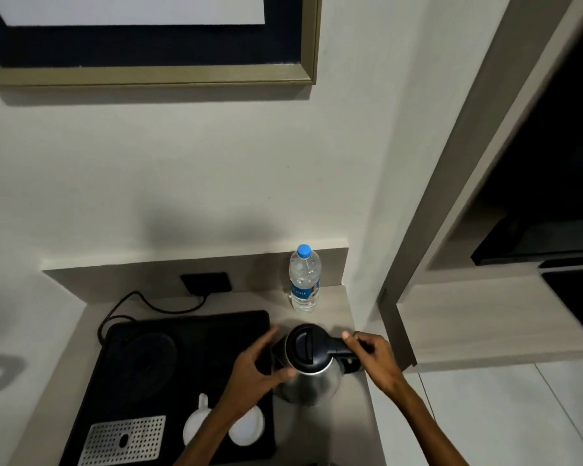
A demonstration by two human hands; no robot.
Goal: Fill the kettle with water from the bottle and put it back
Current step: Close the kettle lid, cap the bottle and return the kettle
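A steel kettle [312,381] with a black lid, which is down, stands on the counter just right of the black tray [216,327]. My right hand [372,356] grips its black handle. My left hand [254,368] rests against the kettle's left side, fingers spread. The kettle's round black base [148,359] sits bare on the tray's left part. A clear water bottle [304,280] with a blue cap, which is on, stands upright near the back wall, behind the kettle.
Two white cups [246,428] lie on the tray under my left forearm, beside a perforated metal grate [123,438]. A black cable [142,304] runs to a wall socket [206,282]. The counter's right edge [367,398] lies close to the kettle.
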